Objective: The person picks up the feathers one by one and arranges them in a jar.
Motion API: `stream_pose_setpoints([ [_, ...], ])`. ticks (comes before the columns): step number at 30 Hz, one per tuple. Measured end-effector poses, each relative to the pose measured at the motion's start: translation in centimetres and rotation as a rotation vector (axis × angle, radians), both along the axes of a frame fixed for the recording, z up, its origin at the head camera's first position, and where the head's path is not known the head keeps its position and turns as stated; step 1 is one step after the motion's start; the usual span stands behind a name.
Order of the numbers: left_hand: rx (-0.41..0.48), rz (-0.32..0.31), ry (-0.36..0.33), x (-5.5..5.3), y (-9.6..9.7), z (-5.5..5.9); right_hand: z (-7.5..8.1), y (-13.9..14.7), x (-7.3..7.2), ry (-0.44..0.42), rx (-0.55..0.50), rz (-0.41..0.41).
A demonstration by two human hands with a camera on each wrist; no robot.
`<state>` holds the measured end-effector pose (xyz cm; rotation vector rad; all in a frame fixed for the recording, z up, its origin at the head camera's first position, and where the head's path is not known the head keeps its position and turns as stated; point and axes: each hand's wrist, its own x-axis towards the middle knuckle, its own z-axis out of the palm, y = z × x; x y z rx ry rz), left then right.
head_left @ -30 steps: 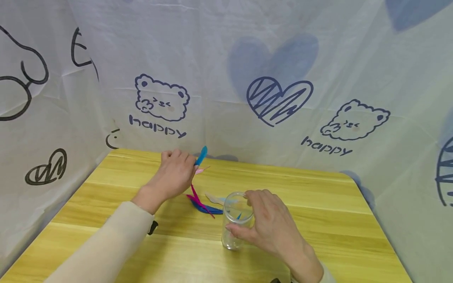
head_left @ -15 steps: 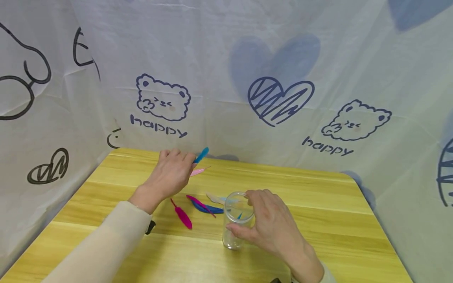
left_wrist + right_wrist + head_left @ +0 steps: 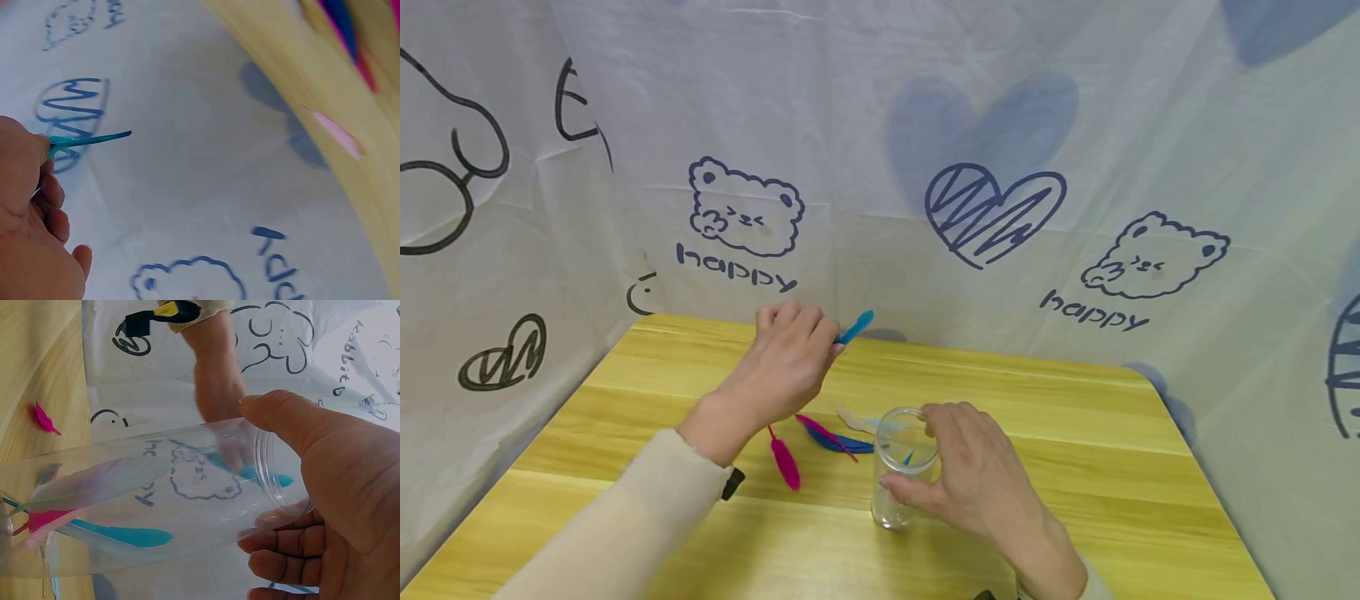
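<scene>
My left hand [image 3: 790, 362] pinches a turquoise feather [image 3: 857, 327] above the far part of the table. In the left wrist view, the feather's bare quill [image 3: 103, 139] sticks out past the fingertips. My right hand [image 3: 985, 475] holds a clear jar [image 3: 887, 504] near its mouth, thumb on one side and fingers on the other. The jar stands upright on the table. Through its wall in the right wrist view I see a pale lilac feather [image 3: 94, 484], a turquoise feather [image 3: 128, 535] and something magenta [image 3: 50, 520].
On the wooden table [image 3: 1075, 500] lie a magenta feather [image 3: 786, 464], another magenta one [image 3: 820, 431] across a dark blue feather [image 3: 842, 445], and a pale feather [image 3: 852, 422]. A pink feather [image 3: 337, 134] lies near the far edge. Printed cloth [image 3: 865, 125] hangs behind.
My left hand has moved right with the turquoise feather, now covering the pink feather in the head view. One magenta feather has shifted left and nearer. The right hand and jar have stayed put.
</scene>
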<state>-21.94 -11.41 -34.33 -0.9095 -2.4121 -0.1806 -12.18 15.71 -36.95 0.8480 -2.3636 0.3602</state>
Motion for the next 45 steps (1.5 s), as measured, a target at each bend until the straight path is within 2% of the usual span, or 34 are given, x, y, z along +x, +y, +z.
stream_pose_setpoints([
  [9,-0.007,-0.114,0.155,2.2,2.2,2.5,0.0,0.0,0.1,-0.023,0.014,-0.021],
  [13,0.016,-0.181,0.223,3.0,3.1,3.5,0.0,0.0,0.1,-0.027,0.012,-0.026],
  [20,0.047,-0.266,0.281,5.1,4.9,5.1,0.0,0.0,0.1,-0.043,0.008,-0.040],
  [24,0.032,-0.287,0.306,6.2,6.1,5.2,0.0,0.0,0.1,-0.083,-0.012,-0.046],
  [29,0.025,-0.303,0.300,6.8,6.9,4.8,0.0,-0.2,-0.1,-0.108,-0.037,-0.045],
  [33,0.048,-0.322,0.252,7.0,7.0,4.5,0.0,-0.3,-0.1,-0.080,-0.037,-0.034],
  [36,0.096,-0.350,0.220,7.0,7.0,4.6,0.0,-0.3,-0.1,-0.067,-0.035,-0.019],
  [41,0.168,-0.401,0.235,7.0,7.3,5.1,0.1,-0.3,-0.2,-0.061,-0.035,0.005],
  [45,0.143,-0.395,0.242,6.9,7.5,4.7,-0.1,-0.3,-0.3,-0.052,-0.045,0.022],
])
